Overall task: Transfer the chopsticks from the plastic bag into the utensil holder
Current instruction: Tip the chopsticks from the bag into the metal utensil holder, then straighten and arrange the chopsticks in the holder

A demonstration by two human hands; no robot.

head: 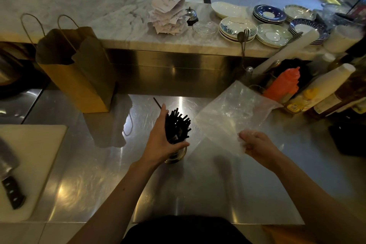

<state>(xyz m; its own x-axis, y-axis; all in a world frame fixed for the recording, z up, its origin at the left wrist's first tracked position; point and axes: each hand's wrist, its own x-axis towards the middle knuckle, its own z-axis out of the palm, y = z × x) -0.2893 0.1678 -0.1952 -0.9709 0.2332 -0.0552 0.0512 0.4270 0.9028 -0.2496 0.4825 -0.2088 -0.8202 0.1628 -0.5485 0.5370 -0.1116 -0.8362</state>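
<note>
Nearest, at the left edge of the steel surface [198, 194], a knife [10, 180] lies on a white cutting board [39, 154]. Toward the middle, the left hand [162, 140] wraps its grip around a bundle of black chopsticks [178, 125], fingers curled on the near side and thumb up the left, with the sticks standing upright in the metal utensil holder [177, 155], whose rim shows just below the palm. One loose stick [157, 103] pokes out beyond the thumb. To the right, the right hand [255, 144] pinches the near edge of the clear plastic bag [233, 113], which spreads flat and looks empty, lifted off the surface. Farther back on the left stands a brown paper bag [79, 77]. At the far right sit an orange squeeze bottle [283, 83] and other bottles. On the marble ledge beyond are spiked paper slips [168, 14], a call bell [191, 16] and stacked plates [237, 27].
</note>
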